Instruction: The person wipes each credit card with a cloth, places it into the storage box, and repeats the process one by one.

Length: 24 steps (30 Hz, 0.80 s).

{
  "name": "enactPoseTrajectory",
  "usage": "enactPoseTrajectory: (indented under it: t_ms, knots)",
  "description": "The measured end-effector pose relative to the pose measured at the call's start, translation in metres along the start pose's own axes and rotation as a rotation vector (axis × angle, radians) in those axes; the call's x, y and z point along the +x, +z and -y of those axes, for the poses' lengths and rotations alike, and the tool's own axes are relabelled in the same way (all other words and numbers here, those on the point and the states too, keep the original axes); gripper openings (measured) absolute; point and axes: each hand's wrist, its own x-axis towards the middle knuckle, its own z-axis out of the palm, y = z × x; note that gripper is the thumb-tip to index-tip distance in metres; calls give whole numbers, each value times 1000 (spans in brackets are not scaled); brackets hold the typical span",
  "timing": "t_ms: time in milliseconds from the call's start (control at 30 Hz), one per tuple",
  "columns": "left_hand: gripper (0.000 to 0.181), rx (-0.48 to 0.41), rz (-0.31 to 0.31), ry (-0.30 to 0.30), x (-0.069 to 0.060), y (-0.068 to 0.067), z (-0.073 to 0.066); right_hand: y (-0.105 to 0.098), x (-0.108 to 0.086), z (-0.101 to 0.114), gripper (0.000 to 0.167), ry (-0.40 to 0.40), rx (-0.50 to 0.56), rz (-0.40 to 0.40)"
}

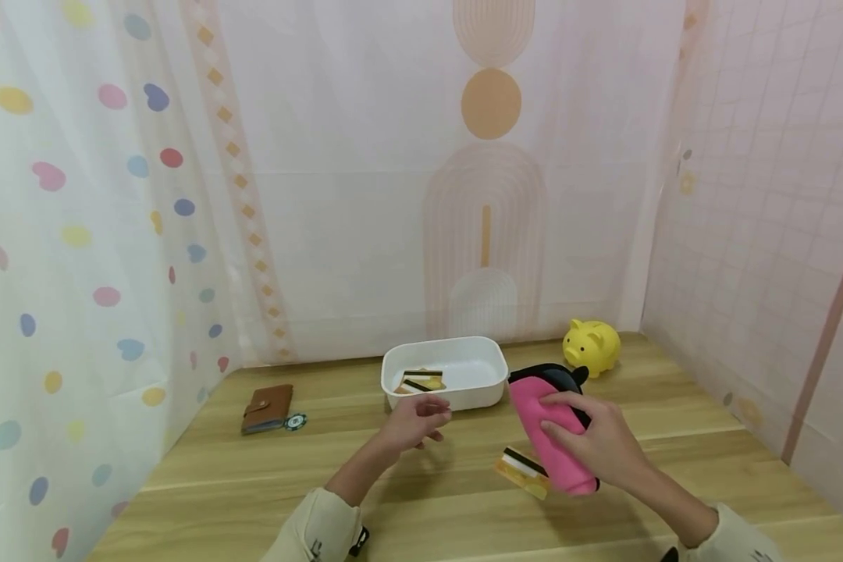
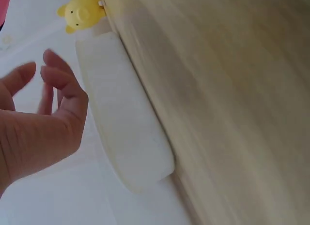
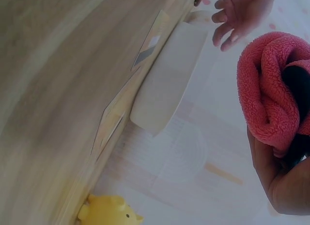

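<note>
My right hand (image 1: 600, 441) grips a soft pink and black fabric bundle (image 1: 544, 421) above the table, thumb and fingers round its side. In the right wrist view the bundle (image 3: 271, 89) shows a fuzzy pink, rolled end with black inside. Under it, on the wood, lies an orange and white card with a black stripe (image 1: 523, 472); part of the card is hidden. My left hand (image 1: 414, 423) hovers in front of a white tray (image 1: 474, 400), fingers loosely bent and holding nothing. A few similar cards (image 1: 421, 380) lie inside the tray's left part.
A brown snap wallet (image 1: 270, 406) lies on the left of the table, with a dark poker chip (image 1: 296, 422) beside it. A yellow piggy bank (image 1: 592, 347) stands at the back right. Patterned curtains (image 1: 337, 179) hang behind and on both sides of the wooden table (image 1: 204, 499).
</note>
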Motion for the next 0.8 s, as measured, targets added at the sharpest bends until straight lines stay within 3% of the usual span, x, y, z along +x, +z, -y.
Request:
enactPoseTrajectory:
  t_ms: [200, 433, 533, 667, 800]
  knots:
    - [29, 105, 138, 111, 2, 11, -5, -4, -4, -1, 24, 12, -12, 10]
    - [34, 331, 333, 233, 10, 22, -3, -11, -11, -7, 25, 12, 13, 6]
    - [38, 405, 392, 242, 14, 28, -3, -14, -13, -8, 24, 32, 15, 8]
    - [42, 466, 431, 216, 18, 35, -5, -19, -13, -7, 24, 42, 9, 10]
    - [44, 559, 459, 228, 25, 44, -6, -24, -14, -9, 24, 29, 3, 9]
